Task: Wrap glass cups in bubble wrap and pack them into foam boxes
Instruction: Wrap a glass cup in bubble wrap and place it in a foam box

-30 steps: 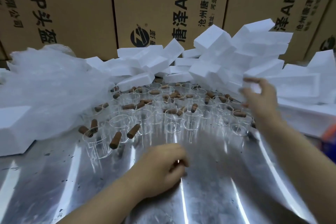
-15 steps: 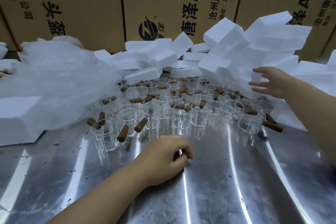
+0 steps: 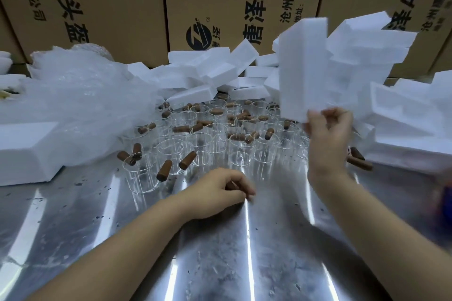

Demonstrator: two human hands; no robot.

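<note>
Several clear glass cups with brown wooden handles stand crowded in the middle of the steel table. My right hand grips the lower edge of a white foam box and holds it upright above the cups' right side. My left hand rests on the table in front of the cups with its fingers curled; what it may hold is hidden. A heap of bubble wrap lies to the left of the cups.
More foam boxes are piled behind and to the right of the cups, and one foam block lies at the left. Brown cardboard cartons wall off the back. The table near me shows specks of dirt.
My right hand, which was reaching open into the foam pile, has taken hold of a foam box and lifted it upright. My left hand has stayed in place.
</note>
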